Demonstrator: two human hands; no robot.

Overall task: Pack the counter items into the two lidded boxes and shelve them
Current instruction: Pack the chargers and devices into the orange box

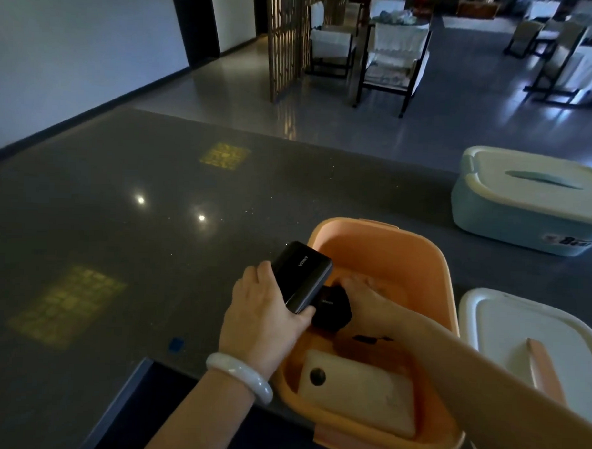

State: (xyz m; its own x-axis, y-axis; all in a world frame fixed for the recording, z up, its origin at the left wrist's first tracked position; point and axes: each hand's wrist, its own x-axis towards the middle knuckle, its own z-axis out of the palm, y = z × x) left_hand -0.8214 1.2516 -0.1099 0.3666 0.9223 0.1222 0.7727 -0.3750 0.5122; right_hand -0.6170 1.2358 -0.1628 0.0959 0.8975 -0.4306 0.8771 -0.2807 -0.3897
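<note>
Power bank, black and glossy, sits tilted over the orange box's left rim. Your left hand grips it; your right hand, inside the box, holds a black charger.

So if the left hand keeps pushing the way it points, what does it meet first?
Probably the small black item under the right hand; the left hand aims its black power bank there, into the orange box. Depth unclear.

Dim room: glossy grey floor, white-covered chairs, wooden lattice screen.
</note>
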